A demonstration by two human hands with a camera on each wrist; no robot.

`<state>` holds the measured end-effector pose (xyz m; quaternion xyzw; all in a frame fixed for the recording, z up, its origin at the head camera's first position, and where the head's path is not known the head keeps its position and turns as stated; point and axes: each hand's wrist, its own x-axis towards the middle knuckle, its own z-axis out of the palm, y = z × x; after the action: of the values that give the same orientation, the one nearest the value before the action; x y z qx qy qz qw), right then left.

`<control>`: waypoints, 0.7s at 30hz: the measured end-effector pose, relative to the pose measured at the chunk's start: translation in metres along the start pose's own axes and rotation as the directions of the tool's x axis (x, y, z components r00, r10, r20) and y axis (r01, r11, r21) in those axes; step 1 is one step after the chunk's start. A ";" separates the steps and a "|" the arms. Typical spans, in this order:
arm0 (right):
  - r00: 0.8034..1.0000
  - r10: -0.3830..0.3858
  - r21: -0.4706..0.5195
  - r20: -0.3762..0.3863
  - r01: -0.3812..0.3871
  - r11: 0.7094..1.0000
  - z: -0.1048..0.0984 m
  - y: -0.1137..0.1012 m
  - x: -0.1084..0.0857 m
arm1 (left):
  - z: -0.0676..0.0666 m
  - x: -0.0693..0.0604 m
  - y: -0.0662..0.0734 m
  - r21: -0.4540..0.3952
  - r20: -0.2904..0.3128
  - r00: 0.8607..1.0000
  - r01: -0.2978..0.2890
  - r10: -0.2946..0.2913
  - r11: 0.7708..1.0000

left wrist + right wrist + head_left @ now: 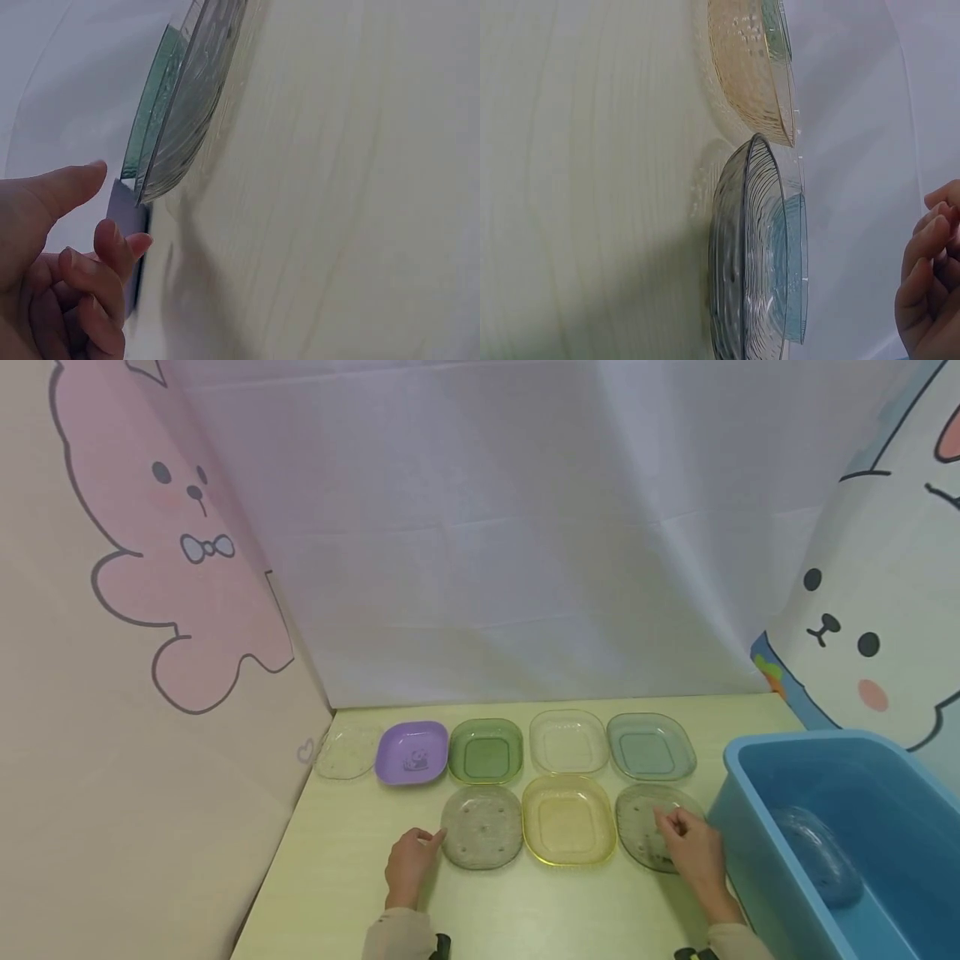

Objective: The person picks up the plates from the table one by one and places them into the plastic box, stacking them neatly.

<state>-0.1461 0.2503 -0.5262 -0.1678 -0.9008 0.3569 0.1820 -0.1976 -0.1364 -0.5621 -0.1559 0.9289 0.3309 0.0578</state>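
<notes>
My left hand [408, 864] is beside the left edge of a greyish see-through plate [482, 839]. In the left wrist view its thumb and fingers [97, 277] are apart, with a small gap to that plate's rim and nothing held. Over a second greyish plate [637, 831], at the front right, hovers my right hand [693, 852]. Its fingers [922, 262] are loosely curled in the right wrist view, clear of the plate and holding nothing visible. A yellow see-through plate [570, 822] lies between the two greyish ones.
The back row has a clear plate [347, 752], a purple panda plate [405, 747], a green plate [486, 752], another clear plate [570, 743] and a blue-green plate [651, 747]. A deep blue tub [772, 860] at the right contains clear dishware [817, 852].
</notes>
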 end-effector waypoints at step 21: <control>0.999 -0.019 0.012 -0.027 0.019 1.000 0.002 0.009 -0.003 | 0.017 -0.003 0.002 0.019 -0.013 0.999 -0.037 0.037 0.999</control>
<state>-0.1424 0.2538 -0.5342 -0.1628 -0.8975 0.3586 0.1983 -0.1953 -0.1233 -0.5737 -0.1402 0.9350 0.3223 0.0469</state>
